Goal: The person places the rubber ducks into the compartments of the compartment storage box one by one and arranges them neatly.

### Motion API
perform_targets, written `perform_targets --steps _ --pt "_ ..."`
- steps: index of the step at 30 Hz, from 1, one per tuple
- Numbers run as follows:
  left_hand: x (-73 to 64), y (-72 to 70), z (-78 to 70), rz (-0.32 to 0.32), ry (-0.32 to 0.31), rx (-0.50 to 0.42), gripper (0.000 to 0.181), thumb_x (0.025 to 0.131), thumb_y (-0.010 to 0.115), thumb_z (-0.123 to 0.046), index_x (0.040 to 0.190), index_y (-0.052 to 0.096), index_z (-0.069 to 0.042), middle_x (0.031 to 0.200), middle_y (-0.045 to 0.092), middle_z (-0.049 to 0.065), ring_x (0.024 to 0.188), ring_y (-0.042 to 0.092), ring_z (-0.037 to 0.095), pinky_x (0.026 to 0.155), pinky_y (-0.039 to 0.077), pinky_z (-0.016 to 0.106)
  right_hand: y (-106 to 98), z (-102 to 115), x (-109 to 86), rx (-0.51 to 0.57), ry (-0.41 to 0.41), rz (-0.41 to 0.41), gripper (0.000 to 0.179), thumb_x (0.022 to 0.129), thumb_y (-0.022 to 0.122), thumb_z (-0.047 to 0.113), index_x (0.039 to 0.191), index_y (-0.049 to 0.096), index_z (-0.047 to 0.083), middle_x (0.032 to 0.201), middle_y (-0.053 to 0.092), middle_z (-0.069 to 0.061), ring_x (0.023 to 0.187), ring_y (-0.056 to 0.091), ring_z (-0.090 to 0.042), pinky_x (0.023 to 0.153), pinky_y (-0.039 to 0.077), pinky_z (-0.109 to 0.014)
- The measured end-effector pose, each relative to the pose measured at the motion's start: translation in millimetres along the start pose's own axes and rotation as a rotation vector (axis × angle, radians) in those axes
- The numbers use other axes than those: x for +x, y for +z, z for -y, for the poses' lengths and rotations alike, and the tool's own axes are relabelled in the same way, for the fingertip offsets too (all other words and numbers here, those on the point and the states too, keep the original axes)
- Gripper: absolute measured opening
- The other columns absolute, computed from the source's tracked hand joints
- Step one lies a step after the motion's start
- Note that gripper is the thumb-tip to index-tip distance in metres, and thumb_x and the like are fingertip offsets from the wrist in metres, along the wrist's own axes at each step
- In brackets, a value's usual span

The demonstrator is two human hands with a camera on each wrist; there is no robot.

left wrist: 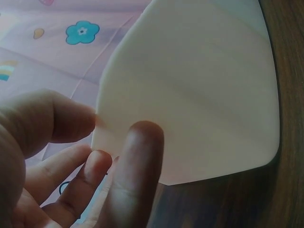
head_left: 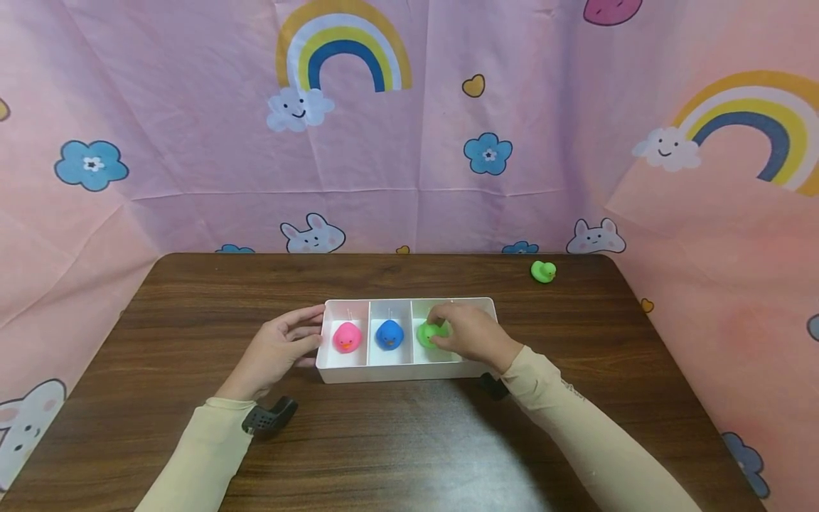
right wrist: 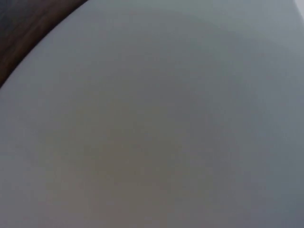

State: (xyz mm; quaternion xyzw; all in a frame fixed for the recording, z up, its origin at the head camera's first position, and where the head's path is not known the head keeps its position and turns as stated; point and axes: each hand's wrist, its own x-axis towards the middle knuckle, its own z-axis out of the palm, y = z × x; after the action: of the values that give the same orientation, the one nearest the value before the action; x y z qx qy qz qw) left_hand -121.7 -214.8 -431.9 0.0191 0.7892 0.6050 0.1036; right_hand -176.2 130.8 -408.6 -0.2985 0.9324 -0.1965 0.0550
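Note:
A long white divided tray [head_left: 355, 375] lies on the table. A pink rubber duck [head_left: 348, 338] sits in its leftmost compartment and a blue rubber duck [head_left: 389, 335] in the one beside it. My right hand [head_left: 470, 331] reaches into the third compartment, thumb and forefinger pinching a green rubber duck [head_left: 427, 334]; the hand hides part of the duck and the tray's right part. At the left end, my left hand [head_left: 271, 352] rests its fairly straight fingertips against the tray's outer wall, with the contact close up in the left wrist view [left wrist: 145, 156].
Another green rubber duck [head_left: 543, 272] stands near the table's back right corner. The brown wooden table [head_left: 409, 441] ends at a patterned pink and purple cloth [head_left: 224, 107]. A blurred whitish surface [right wrist: 156, 114] fills most of the right wrist view.

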Motion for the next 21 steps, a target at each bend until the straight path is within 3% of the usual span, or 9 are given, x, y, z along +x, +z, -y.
perform_targets --steps 7,15,21 --pt "-1.1 0.7 -1.5 -0.004 -0.013 0.002 0.058 0.101 0.067 -0.008 0.155 0.047 -0.009 0.148 0.054 0.021 0.126 0.061 0.042 0.080 0.064 0.036 -14.2 0.7 -8.1 0.043 0.034 0.005 0.031 0.091 0.080 0.022 0.118 0.073 0.009 0.109 0.075 -0.004 0.106 0.070 -0.022 0.093 0.057 -0.041" --pt "-1.1 0.2 -0.8 -0.001 -0.007 -0.009 0.058 0.101 0.066 -0.008 0.155 0.046 -0.008 0.149 0.052 0.022 0.126 0.061 0.043 0.080 0.064 0.037 -49.3 -17.1 -21.6 0.160 0.072 -0.097 0.029 0.094 0.077 0.018 0.121 0.072 0.009 0.117 0.072 -0.008 0.078 0.061 -0.015 0.066 0.054 -0.032" --pt "-1.5 0.7 -1.7 0.007 -0.010 -0.013 0.058 0.101 0.067 -0.009 0.155 0.046 -0.008 0.150 0.052 0.021 0.127 0.060 0.043 0.082 0.064 0.036 -72.2 -46.5 -34.6 0.186 0.119 -0.127 0.030 0.096 0.074 0.016 0.124 0.069 0.007 0.122 0.070 -0.011 0.090 0.067 -0.020 0.079 0.060 -0.039"
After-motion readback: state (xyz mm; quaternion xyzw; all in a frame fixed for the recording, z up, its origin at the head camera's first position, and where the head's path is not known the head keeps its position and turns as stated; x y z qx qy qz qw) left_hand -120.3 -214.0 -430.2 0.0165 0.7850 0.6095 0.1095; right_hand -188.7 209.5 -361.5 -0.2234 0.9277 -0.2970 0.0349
